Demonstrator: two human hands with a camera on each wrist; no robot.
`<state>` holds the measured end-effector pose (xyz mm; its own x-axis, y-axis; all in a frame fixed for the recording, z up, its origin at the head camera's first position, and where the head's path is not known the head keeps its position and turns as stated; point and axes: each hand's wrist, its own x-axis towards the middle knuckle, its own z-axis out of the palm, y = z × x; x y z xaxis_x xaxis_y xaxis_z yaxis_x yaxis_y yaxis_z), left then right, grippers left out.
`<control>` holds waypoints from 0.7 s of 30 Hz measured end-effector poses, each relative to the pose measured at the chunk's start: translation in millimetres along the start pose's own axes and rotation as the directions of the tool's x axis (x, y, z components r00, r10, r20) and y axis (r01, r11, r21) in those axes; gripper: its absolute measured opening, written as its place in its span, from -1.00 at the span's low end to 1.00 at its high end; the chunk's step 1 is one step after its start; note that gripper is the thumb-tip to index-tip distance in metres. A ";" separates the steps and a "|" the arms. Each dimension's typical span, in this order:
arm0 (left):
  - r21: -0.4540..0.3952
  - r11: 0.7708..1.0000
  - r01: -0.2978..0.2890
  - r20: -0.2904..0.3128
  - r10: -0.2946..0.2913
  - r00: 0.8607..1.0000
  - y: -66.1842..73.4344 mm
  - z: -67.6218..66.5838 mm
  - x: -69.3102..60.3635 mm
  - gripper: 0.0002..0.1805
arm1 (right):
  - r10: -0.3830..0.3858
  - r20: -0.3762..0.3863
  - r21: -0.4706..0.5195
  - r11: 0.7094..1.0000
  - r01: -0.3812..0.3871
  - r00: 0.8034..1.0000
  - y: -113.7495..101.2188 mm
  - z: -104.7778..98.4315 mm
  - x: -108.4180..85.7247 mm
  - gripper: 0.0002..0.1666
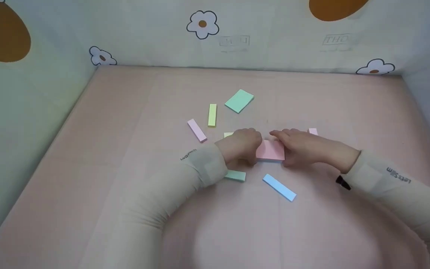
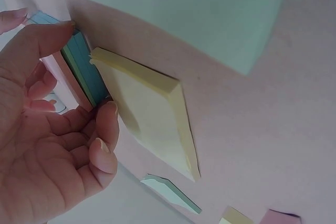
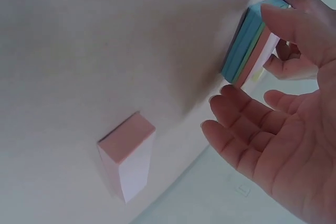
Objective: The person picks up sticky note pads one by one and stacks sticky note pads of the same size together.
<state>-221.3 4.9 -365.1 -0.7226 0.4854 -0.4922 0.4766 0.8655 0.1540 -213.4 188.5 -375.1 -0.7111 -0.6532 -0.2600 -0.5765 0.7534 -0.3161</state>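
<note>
Both hands hold a small stack of sticky note pads point(image 1: 270, 150), pink on top with green and blue layers under it. My left hand point(image 1: 240, 145) grips its left side, thumb and fingers at opposite ends in the left wrist view. The right hand point(image 1: 302, 145) is at the right side, and its thumb and fingertips touch the stack's ends in the right wrist view. A yellow pad point(image 2: 147, 108) lies beside the left fingers, mostly covered by that hand in the head view. Behind the right hand, a pink strip pad point(image 1: 313, 131) lies on the surface.
Around the hands lie a green pad point(image 1: 239, 101), a yellow strip pad point(image 1: 212, 115) and a lilac-pink strip pad point(image 1: 197, 130). Nearer are a mint strip pad point(image 1: 235, 175), partly under the left sleeve, and a blue strip pad point(image 1: 279, 187). A patterned wall point(image 1: 155, 41) stands behind.
</note>
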 end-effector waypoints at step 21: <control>-0.008 0.999 -0.039 -0.021 0.039 0.999 -2.2 0.7 -2.2 -0.54 | -0.115 -0.109 -0.002 0.993 0.116 0.987 -6.8 11.2 9.6 -0.40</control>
<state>-220.4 1.9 -365.0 -0.7138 0.5211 -0.4679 0.5002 0.8470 0.1801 -211.8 176.3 -385.6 -0.6794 -0.7237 -0.1211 -0.6557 0.6728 -0.3426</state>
